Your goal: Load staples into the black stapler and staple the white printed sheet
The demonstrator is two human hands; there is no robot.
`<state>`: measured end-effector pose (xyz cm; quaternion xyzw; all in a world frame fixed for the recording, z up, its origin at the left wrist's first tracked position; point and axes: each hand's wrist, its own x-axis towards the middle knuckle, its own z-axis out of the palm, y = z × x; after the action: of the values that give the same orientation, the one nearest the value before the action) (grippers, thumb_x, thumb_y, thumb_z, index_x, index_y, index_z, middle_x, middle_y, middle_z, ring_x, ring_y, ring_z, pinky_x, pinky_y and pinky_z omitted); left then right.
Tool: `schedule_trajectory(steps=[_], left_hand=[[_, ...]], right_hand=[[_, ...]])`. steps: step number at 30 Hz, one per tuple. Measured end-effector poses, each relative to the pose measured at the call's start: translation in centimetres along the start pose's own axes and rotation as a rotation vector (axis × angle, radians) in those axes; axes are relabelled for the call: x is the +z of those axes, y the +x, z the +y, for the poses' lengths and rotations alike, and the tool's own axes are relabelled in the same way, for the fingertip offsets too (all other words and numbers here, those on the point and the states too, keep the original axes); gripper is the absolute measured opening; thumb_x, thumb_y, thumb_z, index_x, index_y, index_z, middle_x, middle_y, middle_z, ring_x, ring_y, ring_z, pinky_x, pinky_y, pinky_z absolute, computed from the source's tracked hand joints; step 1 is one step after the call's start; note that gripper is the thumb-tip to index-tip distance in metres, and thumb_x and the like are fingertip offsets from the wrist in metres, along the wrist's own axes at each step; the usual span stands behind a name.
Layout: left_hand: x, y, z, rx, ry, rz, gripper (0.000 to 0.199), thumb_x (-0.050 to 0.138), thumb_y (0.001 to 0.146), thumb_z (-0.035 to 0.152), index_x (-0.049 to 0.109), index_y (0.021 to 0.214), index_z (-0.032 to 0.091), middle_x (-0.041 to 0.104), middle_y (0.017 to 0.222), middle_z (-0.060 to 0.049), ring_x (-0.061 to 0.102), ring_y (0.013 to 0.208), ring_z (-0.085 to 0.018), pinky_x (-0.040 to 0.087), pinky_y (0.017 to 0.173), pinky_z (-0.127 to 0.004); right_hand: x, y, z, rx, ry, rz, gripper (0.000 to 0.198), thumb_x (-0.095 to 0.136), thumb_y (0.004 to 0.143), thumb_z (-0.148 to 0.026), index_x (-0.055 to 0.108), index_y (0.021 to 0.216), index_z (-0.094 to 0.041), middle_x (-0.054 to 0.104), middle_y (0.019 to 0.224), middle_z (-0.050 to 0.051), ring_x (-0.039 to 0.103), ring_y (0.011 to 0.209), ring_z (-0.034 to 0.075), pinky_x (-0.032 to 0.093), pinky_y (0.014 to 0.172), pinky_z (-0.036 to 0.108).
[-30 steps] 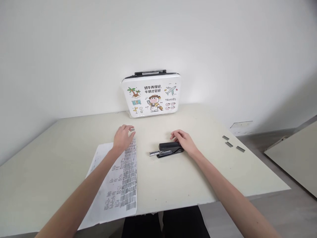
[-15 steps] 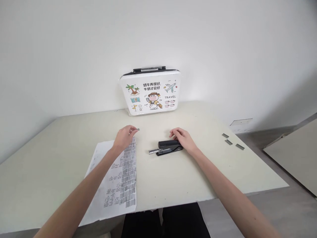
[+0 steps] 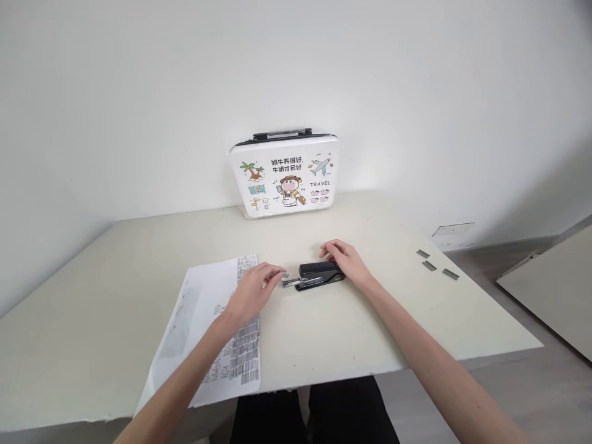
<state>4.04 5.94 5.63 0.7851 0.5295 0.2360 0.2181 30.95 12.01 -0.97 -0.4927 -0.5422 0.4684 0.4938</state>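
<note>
A black stapler (image 3: 319, 274) lies on the table with its metal staple tray (image 3: 291, 282) slid out toward the left. My left hand (image 3: 254, 287) is closed in a pinch on a small grey staple strip (image 3: 285, 275), right by the outer end of that tray. Whether strip and tray touch, I cannot tell. At the stapler's rear end, my right hand (image 3: 346, 259) rests against the black body with curled fingers; part of its grip is hidden. Under my left forearm lie printed paper sheets (image 3: 208, 280), with dense barcode-like marks along the right side.
Several grey staple strips, one of them a separate piece (image 3: 451, 274), lie on the right of the pale table (image 3: 370, 333). A white cartoon-printed case (image 3: 287, 179) with a black handle leans on the wall. A wall socket plate (image 3: 453, 229) is beyond the table's right edge.
My left hand has moved right and toward me, carrying the staple strip from above the papers to the stapler's tray. My right hand stays at the stapler. The view has shifted slightly.
</note>
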Motion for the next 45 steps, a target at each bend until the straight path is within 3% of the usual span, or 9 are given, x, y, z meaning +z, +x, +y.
schedule_trajectory(steps=[8,14,21,26,30,35,45], left_hand=[[0.61,-0.75,0.38,-0.009,-0.039,-0.032,0.024,0.053,0.100,0.038,0.071,0.109,0.024,0.075,0.091,-0.002,0.070,0.084,-0.020,0.055,0.077,-0.034],[0.85,-0.94,0.41,-0.001,0.003,-0.046,0.028,0.051,0.102,0.039,0.073,0.107,0.023,0.076,0.101,-0.004,0.070,0.090,-0.022,0.055,0.077,-0.034],[0.92,-1.03,0.70,0.012,0.067,0.025,0.034,0.048,0.104,0.044,0.072,0.091,0.022,0.073,0.090,-0.003,0.067,0.080,-0.020,0.053,0.073,-0.033],[0.85,-0.71,0.51,-0.056,0.020,0.017,0.031,0.050,0.102,0.045,0.072,0.109,0.024,0.075,0.088,-0.001,0.070,0.080,-0.020,0.053,0.072,-0.032],[0.83,-0.61,0.32,-0.047,0.017,-0.014,0.032,0.050,0.102,0.046,0.073,0.099,0.024,0.077,0.091,-0.001,0.070,0.084,-0.020,0.052,0.076,-0.032],[0.76,-0.87,0.30,-0.049,0.006,-0.045,0.030,0.051,0.101,0.045,0.072,0.110,0.026,0.075,0.084,0.000,0.069,0.080,-0.020,0.052,0.076,-0.032],[0.37,-1.01,0.13,-0.148,-0.059,-0.071,0.026,0.054,0.098,0.039,0.072,0.110,0.025,0.079,0.094,-0.001,0.072,0.090,-0.021,0.055,0.082,-0.033]], right_hand=[[-0.10,0.04,0.15,-0.001,-0.001,-0.006,0.028,0.058,0.090,-0.049,0.069,0.089,-0.023,0.074,0.090,0.002,0.064,0.074,0.017,0.050,0.079,0.031],[-0.17,0.14,0.23,0.006,-0.006,-0.015,0.027,0.058,0.090,-0.048,0.069,0.091,-0.023,0.074,0.090,0.002,0.065,0.074,0.017,0.049,0.079,0.031],[-0.21,0.18,0.25,0.002,-0.011,-0.015,0.026,0.058,0.090,-0.047,0.069,0.090,-0.024,0.075,0.090,0.002,0.065,0.074,0.017,0.049,0.078,0.031],[-0.22,0.11,0.12,0.001,-0.011,-0.018,0.026,0.057,0.090,-0.047,0.069,0.090,-0.023,0.075,0.089,0.002,0.065,0.074,0.017,0.049,0.077,0.031],[-0.30,0.23,0.34,0.003,-0.009,-0.022,0.026,0.057,0.090,-0.046,0.069,0.090,-0.023,0.075,0.090,0.002,0.064,0.073,0.016,0.049,0.077,0.030],[-0.37,0.43,0.59,0.005,-0.008,-0.028,0.026,0.058,0.090,-0.047,0.069,0.090,-0.023,0.075,0.090,0.002,0.065,0.074,0.017,0.049,0.076,0.030],[-0.46,0.56,0.62,0.001,-0.017,-0.033,0.026,0.059,0.090,-0.048,0.069,0.091,-0.024,0.075,0.091,0.003,0.067,0.075,0.018,0.050,0.077,0.031]])
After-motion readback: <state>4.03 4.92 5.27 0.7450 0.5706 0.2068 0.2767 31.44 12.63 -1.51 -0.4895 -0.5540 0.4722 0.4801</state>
